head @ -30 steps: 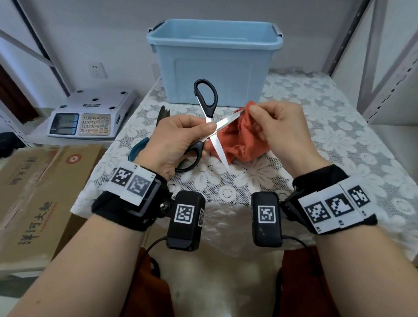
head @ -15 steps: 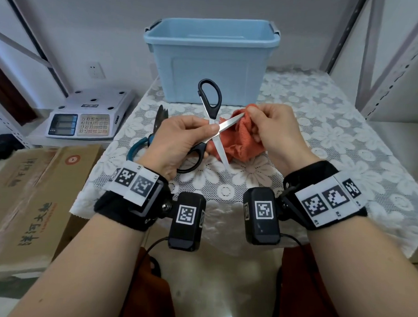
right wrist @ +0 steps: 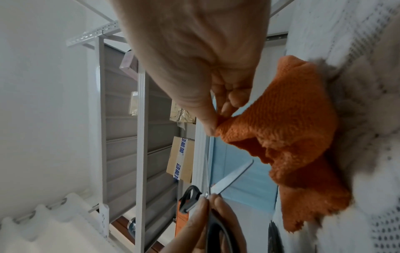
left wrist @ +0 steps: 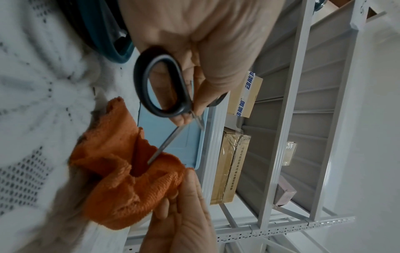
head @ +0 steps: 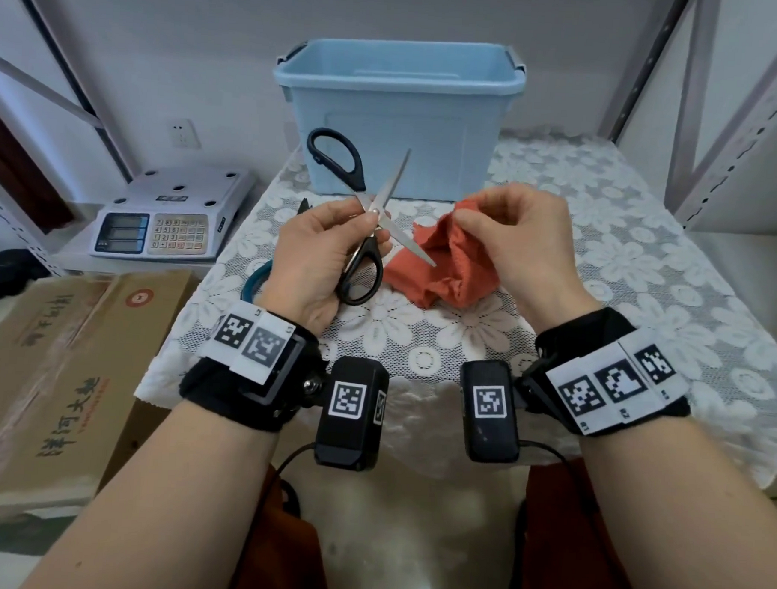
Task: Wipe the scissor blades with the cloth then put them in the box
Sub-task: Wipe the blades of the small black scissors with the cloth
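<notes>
Scissors point(head: 372, 213) pinched at the pivot by the left hand point(head: 321, 255) have swung off the orange cloth point(head: 445, 270), which the right hand point(head: 522, 242) pinches at 3 o'clock above the desk point(head: 646, 261); one blade wiped, the blue box point(head: 399, 116) waits at 12 o'clock.

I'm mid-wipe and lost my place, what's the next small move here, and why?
Probably fold the cloth around the lower blade and draw it toward the tip. The left hand holds the scissors open near the pivot, the right hand pinches the cloth, and that blade's tip lies against the cloth while the upper blade stands clear of it. The box waits behind.
</notes>
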